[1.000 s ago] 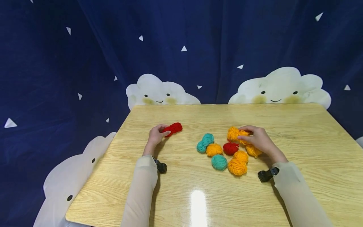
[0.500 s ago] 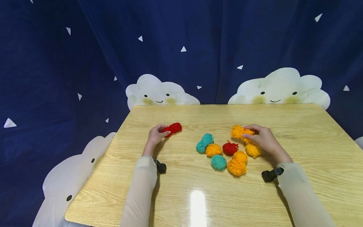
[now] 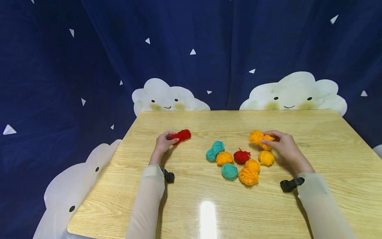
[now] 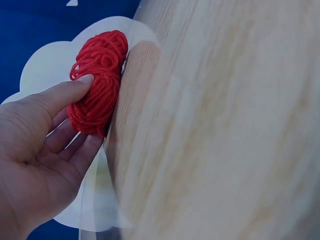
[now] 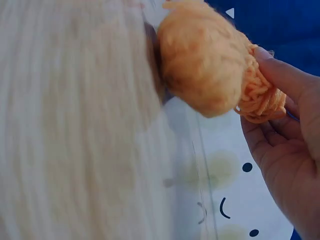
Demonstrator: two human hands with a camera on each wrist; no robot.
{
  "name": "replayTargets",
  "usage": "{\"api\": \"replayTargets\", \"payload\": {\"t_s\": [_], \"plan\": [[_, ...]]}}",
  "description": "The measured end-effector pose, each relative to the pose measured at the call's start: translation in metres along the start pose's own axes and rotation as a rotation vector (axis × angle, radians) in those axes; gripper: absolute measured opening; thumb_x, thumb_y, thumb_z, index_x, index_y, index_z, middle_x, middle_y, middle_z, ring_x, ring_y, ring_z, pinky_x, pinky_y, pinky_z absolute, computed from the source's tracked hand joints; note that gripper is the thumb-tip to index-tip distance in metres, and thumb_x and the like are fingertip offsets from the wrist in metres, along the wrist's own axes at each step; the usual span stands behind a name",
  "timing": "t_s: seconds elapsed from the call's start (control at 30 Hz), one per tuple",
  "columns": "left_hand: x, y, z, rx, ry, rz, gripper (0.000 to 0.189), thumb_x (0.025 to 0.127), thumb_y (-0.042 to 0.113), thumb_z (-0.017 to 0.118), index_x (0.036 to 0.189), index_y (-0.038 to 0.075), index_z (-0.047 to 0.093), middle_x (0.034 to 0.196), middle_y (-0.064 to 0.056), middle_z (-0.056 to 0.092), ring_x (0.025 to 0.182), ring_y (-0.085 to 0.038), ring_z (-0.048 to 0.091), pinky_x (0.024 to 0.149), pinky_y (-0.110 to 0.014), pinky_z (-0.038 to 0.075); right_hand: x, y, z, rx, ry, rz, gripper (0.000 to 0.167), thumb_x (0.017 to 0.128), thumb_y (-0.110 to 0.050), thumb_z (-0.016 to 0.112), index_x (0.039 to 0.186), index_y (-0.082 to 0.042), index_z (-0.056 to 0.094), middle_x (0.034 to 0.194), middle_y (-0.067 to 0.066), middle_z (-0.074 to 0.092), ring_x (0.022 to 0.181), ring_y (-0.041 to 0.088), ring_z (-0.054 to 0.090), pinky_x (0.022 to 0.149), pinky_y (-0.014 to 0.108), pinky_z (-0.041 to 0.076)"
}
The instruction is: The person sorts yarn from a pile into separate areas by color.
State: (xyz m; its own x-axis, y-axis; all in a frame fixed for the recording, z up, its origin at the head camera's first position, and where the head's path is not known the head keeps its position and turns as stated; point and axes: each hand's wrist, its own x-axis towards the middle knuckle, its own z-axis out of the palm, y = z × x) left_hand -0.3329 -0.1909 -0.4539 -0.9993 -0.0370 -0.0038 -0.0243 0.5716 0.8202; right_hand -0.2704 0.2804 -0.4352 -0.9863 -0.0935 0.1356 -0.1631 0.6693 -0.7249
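At the left of the head view my left hand (image 3: 163, 142) pinches a red yarn skein (image 3: 183, 134), thumb on the near side. In the left wrist view the red skein (image 4: 97, 102) lies between thumb and fingers, cinched at its middle. My right hand (image 3: 285, 146) holds an orange yarn skein (image 3: 256, 136) by its right end. The thumb presses its loose strands in the right wrist view, where a blurred orange yarn ball (image 5: 197, 60) overlaps the held skein (image 5: 257, 100). Just below that hand sits a yellow-orange ball (image 3: 266, 158) on the table.
Mid-table lie a red yarn ball (image 3: 241, 156), an orange skein (image 3: 249, 173), a teal ball (image 3: 229, 172), a small orange bundle (image 3: 224, 159) and a teal skein (image 3: 218, 147), close together. The wooden table (image 3: 191, 205) ends at a dark blue curtain (image 3: 191, 26) with white clouds.
My right hand has moved right and slightly away with the orange skein, away from the yellow-orange ball and the red ball. The left hand keeps its place on the red skein.
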Motion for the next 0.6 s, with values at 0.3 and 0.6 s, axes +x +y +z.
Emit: {"api": "replayTargets", "payload": {"t_s": [0.3,0.6], "plan": [[-0.001,0.002,0.000,-0.002,0.001,-0.005,0.037,0.090,0.017,0.071,0.124,0.006,0.064,0.126,-0.016,0.065,0.117,-0.030,0.058,0.101,-0.042,0.047,-0.004,0.007,-0.007,0.037,0.040,0.052,0.060,0.090,-0.052,0.063,0.134,-0.012,0.059,0.127,0.015,0.062,0.087,-0.001,0.054,0.072,0.014,0.047],[-0.002,0.002,-0.001,0.002,0.001,0.002,0.037,0.090,0.017,0.071,0.125,0.006,0.063,0.127,-0.016,0.064,0.119,-0.031,0.058,0.102,-0.043,0.047,-0.006,0.015,-0.014,0.054,0.050,0.059,0.061,0.090,-0.053,0.063,0.134,-0.012,0.059,0.129,0.013,0.059,0.089,0.007,0.051,0.070,0.016,0.045]]}}
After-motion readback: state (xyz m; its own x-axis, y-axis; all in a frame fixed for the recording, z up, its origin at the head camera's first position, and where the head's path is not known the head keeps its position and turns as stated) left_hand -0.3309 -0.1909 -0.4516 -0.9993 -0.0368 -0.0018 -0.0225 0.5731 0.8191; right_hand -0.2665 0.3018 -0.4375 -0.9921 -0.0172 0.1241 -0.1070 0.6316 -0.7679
